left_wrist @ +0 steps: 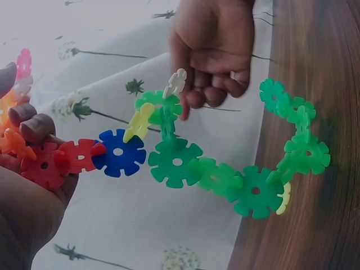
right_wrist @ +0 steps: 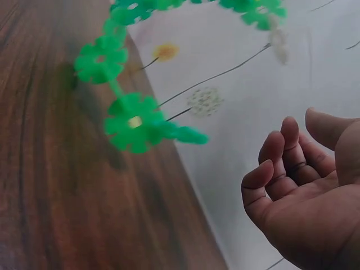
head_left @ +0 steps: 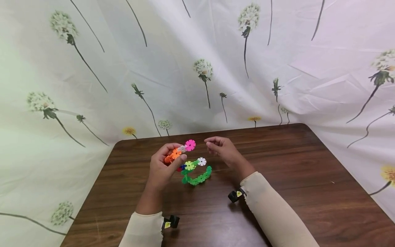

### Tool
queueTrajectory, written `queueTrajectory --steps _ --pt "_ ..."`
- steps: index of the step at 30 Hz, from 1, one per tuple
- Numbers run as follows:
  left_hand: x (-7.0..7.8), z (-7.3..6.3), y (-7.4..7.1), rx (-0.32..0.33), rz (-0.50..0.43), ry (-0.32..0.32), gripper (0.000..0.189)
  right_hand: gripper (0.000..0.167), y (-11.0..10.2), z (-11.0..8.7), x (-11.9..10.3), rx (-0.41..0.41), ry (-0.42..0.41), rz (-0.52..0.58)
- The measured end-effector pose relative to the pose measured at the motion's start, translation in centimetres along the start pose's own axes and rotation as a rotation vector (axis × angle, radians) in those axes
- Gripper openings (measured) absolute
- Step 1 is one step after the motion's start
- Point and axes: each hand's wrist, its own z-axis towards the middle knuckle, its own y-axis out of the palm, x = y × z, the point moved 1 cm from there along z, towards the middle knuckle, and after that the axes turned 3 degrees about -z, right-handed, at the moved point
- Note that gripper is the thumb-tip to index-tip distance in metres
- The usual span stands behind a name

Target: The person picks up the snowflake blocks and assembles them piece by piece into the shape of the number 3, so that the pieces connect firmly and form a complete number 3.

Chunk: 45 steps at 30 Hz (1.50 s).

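Note:
My left hand [head_left: 161,165] grips a chain of interlocking plastic flower discs, with thumb and fingers around its orange discs [head_left: 176,153]. A pink disc [head_left: 190,145] tops the chain, above the hand. Red discs [left_wrist: 45,165] lie against the palm, and a blue disc [left_wrist: 119,153] follows them. From there a curved run of green discs [head_left: 200,179] hangs over the table, and a short branch ends in a white disc [head_left: 202,161]. To the right of the chain, my right hand [head_left: 224,151] is raised with its fingers loosely bent and nothing in them.
Beneath both hands is a dark brown wooden table [head_left: 293,192]. A white cloth [head_left: 172,68] printed with dandelions hangs behind it and along its sides. Black straps with small devices [head_left: 237,195] sit at both wrists.

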Motion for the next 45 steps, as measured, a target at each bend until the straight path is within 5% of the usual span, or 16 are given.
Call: queueTrajectory --steps 15,31,45 --pt "0.0 0.2 -1.4 -0.001 -0.041 0.050 0.030 0.033 1.9 2.0 4.8 -0.065 0.036 -0.051" --pt "0.0 0.3 -2.4 -0.017 -0.072 0.084 0.029 0.027 2.8 2.6 5.6 -0.184 -0.075 -0.359" --pt "-0.1 0.5 -5.7 -0.010 -0.116 0.189 0.023 0.030 4.3 2.8 5.8 -0.177 -0.136 -0.503"
